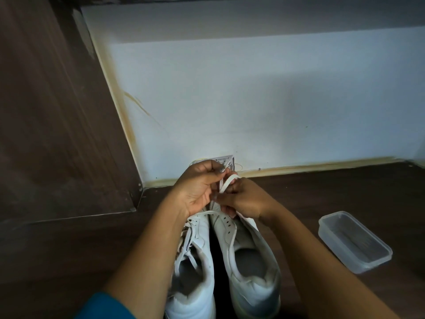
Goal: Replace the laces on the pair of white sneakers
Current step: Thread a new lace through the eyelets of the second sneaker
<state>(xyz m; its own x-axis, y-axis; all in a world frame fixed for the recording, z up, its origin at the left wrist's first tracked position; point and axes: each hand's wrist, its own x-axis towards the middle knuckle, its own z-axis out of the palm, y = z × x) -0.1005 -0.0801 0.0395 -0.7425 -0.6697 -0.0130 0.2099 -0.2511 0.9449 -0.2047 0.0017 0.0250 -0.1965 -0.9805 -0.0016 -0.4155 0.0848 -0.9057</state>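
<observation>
A flat white lace [226, 183], limp and light, is pinched by the left hand [197, 189] and right hand [247, 199] above two white leather sneakers [250, 268]; a grip near its stiff tip seems best.

1. We see two white shoes side by side on a dark table [322, 194], heels near us.
2. The left shoe [195, 268] has laces in it.
3. The right shoe [250, 261] shows bare holes near its toe.
4. Our left hand [197, 189] and right hand [246, 199] meet over the toes.
5. Both hands pinch a white lace [226, 181] that loops up between them.
6. A clear plastic box [354, 241] sits on the table to the right, apart from the shoes.
7. A small patterned card [224, 161] leans on the white wall [253, 100] behind the hands.
8. A blue sleeve [103, 307] shows at the bottom.
</observation>
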